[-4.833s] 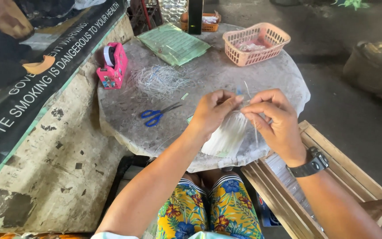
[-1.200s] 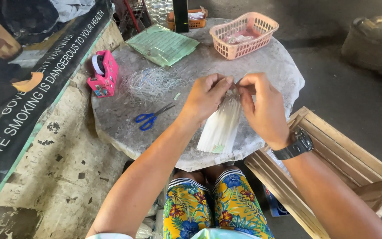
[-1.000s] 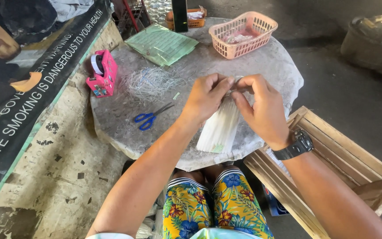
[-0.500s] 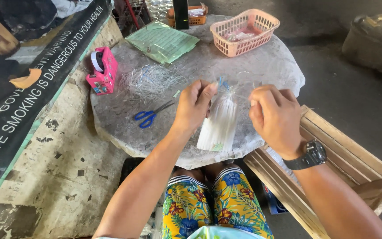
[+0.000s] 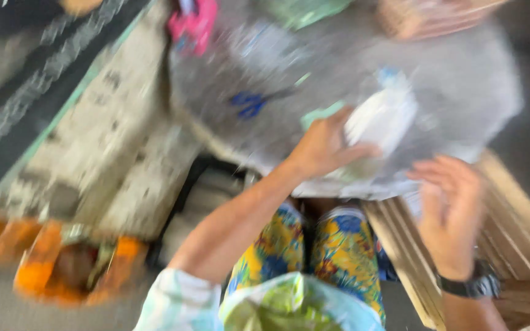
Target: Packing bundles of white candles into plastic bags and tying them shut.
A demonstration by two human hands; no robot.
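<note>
The view is badly blurred by motion. My left hand grips a clear plastic packet with white contents, held at the near edge of the round grey table. My right hand hangs off the table over a wooden crate. Its fingers are spread and it holds nothing. A dark watch sits on that wrist.
Blue-handled scissors lie on the table left of my left hand. A pink object, a green sheet and a basket sit at the far edge. A concrete ledge runs along the left, with orange items below it.
My right hand has let go of the packet and dropped toward the crate. My left hand keeps the packet. The camera has swung down and left, blurring everything.
</note>
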